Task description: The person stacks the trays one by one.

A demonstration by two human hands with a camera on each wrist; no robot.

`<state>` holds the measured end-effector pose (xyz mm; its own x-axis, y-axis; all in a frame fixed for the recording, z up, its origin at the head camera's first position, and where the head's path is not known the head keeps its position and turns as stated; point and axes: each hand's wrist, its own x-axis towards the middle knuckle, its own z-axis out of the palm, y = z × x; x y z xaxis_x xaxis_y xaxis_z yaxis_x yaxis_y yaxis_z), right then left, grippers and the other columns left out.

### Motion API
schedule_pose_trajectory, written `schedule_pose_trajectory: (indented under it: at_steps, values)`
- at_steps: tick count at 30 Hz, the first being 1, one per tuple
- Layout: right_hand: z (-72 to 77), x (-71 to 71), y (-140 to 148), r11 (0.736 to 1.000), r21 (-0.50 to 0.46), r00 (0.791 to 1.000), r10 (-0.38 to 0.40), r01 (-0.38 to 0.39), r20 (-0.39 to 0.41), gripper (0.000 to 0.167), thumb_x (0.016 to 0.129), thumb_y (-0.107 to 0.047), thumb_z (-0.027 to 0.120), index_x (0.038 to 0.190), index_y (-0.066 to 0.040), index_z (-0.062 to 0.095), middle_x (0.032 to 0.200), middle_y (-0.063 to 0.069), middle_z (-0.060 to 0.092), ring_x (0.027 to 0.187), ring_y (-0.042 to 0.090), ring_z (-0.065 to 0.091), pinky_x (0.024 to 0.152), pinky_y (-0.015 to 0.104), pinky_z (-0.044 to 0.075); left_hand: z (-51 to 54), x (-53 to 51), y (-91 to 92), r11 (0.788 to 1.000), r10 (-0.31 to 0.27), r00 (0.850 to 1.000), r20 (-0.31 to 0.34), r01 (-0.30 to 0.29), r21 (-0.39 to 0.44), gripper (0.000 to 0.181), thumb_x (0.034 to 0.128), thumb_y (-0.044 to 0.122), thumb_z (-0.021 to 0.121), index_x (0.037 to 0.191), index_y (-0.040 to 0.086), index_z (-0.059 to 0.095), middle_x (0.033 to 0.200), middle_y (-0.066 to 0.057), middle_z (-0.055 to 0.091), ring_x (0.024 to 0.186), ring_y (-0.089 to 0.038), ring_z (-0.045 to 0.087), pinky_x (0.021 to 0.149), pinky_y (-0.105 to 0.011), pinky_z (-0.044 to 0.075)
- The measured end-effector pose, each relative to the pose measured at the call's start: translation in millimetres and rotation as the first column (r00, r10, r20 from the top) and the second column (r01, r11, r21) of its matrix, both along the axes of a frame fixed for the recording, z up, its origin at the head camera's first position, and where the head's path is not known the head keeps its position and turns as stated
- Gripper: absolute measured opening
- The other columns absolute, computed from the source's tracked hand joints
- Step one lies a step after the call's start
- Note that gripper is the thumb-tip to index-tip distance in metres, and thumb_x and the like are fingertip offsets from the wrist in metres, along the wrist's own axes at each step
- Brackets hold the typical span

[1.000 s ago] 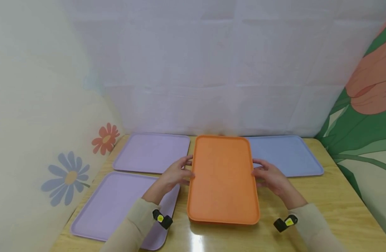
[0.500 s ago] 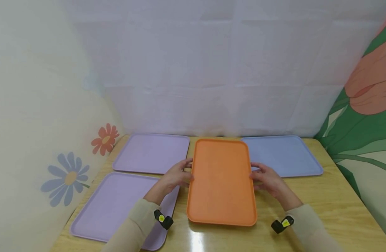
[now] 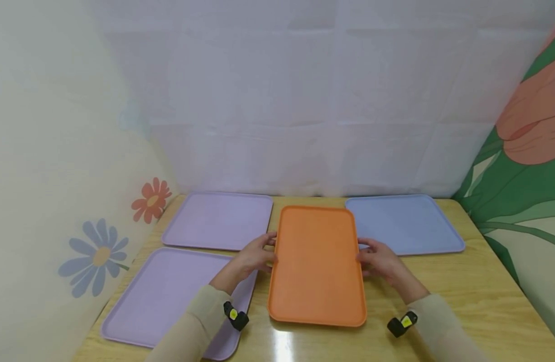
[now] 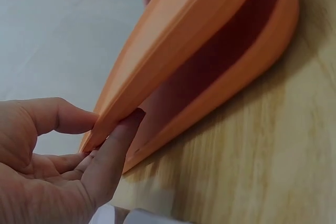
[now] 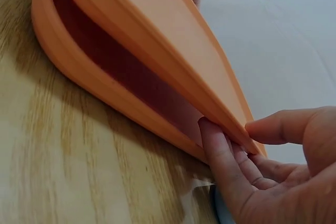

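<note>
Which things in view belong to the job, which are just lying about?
Part of the job:
upper orange tray, pinched by left hand and right hand
lower orange tray, beneath it on the wooden table

Apparently just lying about:
far lilac tray
near lilac tray
light-blue tray

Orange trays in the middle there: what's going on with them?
A person's left hand and right hand hold an upper orange tray by its long sides, over a lower orange tray on the wooden table. Both wrist views show a gap between the two. Two purple trays lie to the left, and a blue tray to the right.
</note>
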<state>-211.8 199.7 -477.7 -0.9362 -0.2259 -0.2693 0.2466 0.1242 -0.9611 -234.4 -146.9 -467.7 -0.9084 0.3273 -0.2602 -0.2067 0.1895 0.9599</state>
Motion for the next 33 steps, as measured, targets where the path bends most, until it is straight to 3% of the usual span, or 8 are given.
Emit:
schedule_pose_trajectory:
  at_steps: [12,23,28,33]
  values:
    - [-1.5,-0.7,-5.9,0.996,0.091,0.999,-0.008,0.012,-0.042,0.066,0.091,0.005,0.058,0.149,0.015,0.029,0.101,0.014,0.058,0.079,0.014,0.061,0.063,0.032,0.059,1.1,-3.2,2.3,0.998,-0.006,1.000,0.015,0.007,-0.057,0.084,0.0761,-0.013,0.058,0.154,-0.008,0.028,0.138,-0.029,0.039,0.087,-0.025,0.060,0.071,-0.044,0.062]
    - [-0.9,-1.9,-11.0,0.980,0.196,0.998,-0.022,0.034,-0.066,0.063,0.089,0.006,0.059,0.147,0.016,0.036,0.103,0.021,0.064,0.080,0.016,0.063,0.065,0.035,0.061,0.4,-6.7,3.3,0.992,-0.023,1.000,0.010,0.024,-0.124,0.081,0.0754,-0.013,0.059,0.152,-0.008,0.034,0.128,-0.024,0.045,0.074,-0.021,0.061,0.067,-0.039,0.061]
    - [2.1,-1.2,-12.5,0.961,0.277,0.998,-0.010,0.028,-0.066,0.063,0.091,0.003,0.059,0.148,0.014,0.037,0.112,0.027,0.064,0.087,0.022,0.067,0.070,0.040,0.062,-0.1,-8.3,4.8,0.985,-0.034,0.999,0.008,0.035,-0.170,0.081,0.0756,-0.013,0.060,0.152,-0.008,0.033,0.123,-0.021,0.048,0.074,-0.020,0.062,0.066,-0.038,0.061]
    - [3.0,-1.7,-14.0,0.925,0.377,0.996,-0.014,0.049,-0.094,0.059,0.089,0.000,0.062,0.144,0.012,0.045,0.107,0.024,0.068,0.088,0.025,0.068,0.073,0.039,0.061,-0.3,-9.6,6.1,0.980,-0.041,0.999,0.007,0.041,-0.192,0.081,0.0759,-0.014,0.060,0.152,-0.009,0.032,0.119,-0.018,0.050,0.075,-0.020,0.062,0.066,-0.040,0.061]
